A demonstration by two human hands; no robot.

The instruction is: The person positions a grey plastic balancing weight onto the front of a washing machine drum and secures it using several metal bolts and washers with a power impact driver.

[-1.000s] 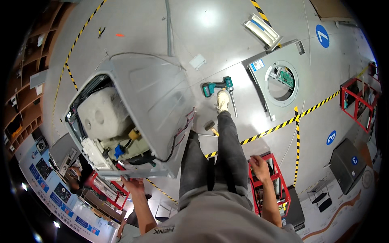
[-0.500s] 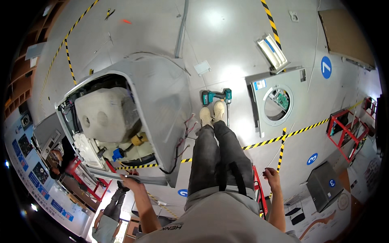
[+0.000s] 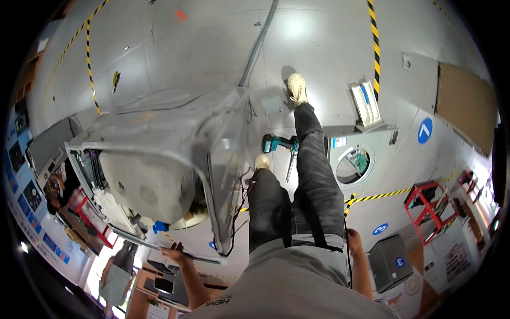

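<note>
A washing machine cabinet [image 3: 159, 127] lies tipped on the floor to the left, its open side showing a large grey block [image 3: 146, 186] and a blue fitting [image 3: 159, 227]. My left hand [image 3: 174, 252] is at the cabinet's near bottom rail, fingers spread and touching the edge. My right hand [image 3: 355, 240] hangs by my right side, beside a thin black cord [image 3: 347, 255]; its fingers are small and partly hidden. Between my feet lies a teal cordless driver [image 3: 279, 143] with a long bit.
A grey front panel [image 3: 366, 135] with a round opening lies to the right, a white detergent drawer [image 3: 365, 103] at its far edge. Beyond are a brown board [image 3: 465, 106] and a red metal stand [image 3: 430, 207]. Another person [image 3: 115, 279] stands at the lower left.
My right foot has stepped forward past the driver. The cabinet now shows more of its upper side and less of its inside. My left hand stays at the rail; my right hand is lower.
</note>
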